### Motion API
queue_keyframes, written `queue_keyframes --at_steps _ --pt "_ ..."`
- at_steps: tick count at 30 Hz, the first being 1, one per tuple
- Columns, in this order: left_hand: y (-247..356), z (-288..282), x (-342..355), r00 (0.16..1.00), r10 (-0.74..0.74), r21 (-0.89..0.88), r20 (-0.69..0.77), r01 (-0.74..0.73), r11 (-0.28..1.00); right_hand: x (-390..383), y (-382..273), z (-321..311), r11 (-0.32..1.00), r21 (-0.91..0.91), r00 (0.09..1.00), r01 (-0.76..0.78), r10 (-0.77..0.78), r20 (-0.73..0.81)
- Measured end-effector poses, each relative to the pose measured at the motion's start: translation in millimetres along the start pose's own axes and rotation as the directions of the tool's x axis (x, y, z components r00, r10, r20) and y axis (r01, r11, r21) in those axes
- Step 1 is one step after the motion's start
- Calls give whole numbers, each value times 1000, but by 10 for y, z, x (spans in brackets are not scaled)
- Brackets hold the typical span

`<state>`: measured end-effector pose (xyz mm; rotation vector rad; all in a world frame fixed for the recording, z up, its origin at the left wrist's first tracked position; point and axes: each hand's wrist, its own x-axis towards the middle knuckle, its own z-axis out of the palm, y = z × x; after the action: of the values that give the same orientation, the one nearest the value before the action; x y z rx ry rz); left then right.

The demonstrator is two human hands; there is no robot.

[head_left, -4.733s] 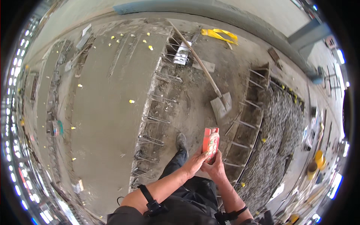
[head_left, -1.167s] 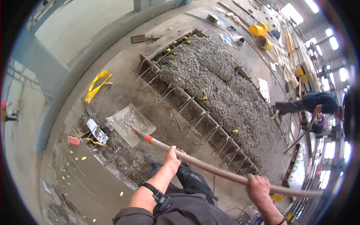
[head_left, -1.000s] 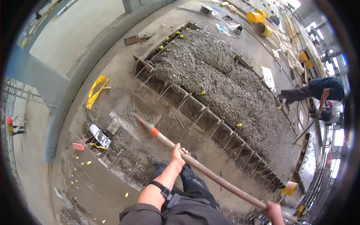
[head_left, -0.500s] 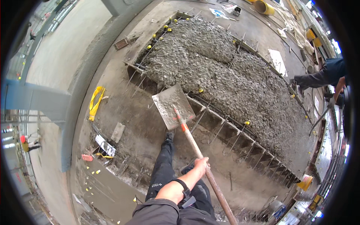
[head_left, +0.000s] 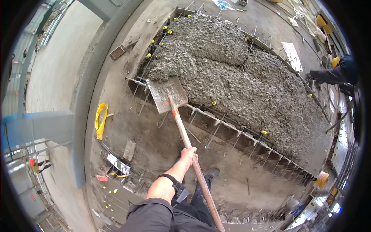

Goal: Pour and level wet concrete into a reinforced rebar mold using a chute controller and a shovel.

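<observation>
My left hand [head_left: 189,155] is wrapped round the wooden shaft of a shovel [head_left: 184,131], about midway along the part that shows. The shovel's flat square blade [head_left: 167,94] is smeared with grey concrete, and its front edge meets the near left side of a thick heap of wet concrete [head_left: 232,73]. That concrete fills a long formwork [head_left: 247,133] with steel bars sticking out along its sides. The shaft's rear end runs out at the lower edge; my right hand is out of sight.
Yellow caps [head_left: 264,132] dot the formwork's edges. To the left lie a yellow strap [head_left: 101,121], a wooden block [head_left: 129,150] and a red piece [head_left: 102,178]. Beyond them stands a grey steel beam [head_left: 92,77]. A co-worker's leg [head_left: 330,75] shows at the far right.
The shovel blade has moved forward and left, from beside the formwork up to the concrete's edge. My left hand has moved left with the shaft, still gripping it.
</observation>
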<state>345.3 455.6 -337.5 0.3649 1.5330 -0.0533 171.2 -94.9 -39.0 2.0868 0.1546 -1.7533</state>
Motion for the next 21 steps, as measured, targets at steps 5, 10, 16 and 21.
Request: queue_keyframes --at_steps 5,10,16,21 --pt "194 -98 38 999 18 -39 31 -17 999 -43 -529 -593 988 125 996 -89 93 -20" --pt "372 -218 -292 997 79 -13 -4 -79 997 -8 -755 -686 948 319 976 -8 77 -203" --pt "807 -369 -615 802 507 325 -315 -411 852 298 -1072 -1467 963 191 889 188 -85 -449" --pt "1149 -153 -822 921 360 72 -150 -353 933 297 -1386 -2118 959 209 943 189 -118 -312"
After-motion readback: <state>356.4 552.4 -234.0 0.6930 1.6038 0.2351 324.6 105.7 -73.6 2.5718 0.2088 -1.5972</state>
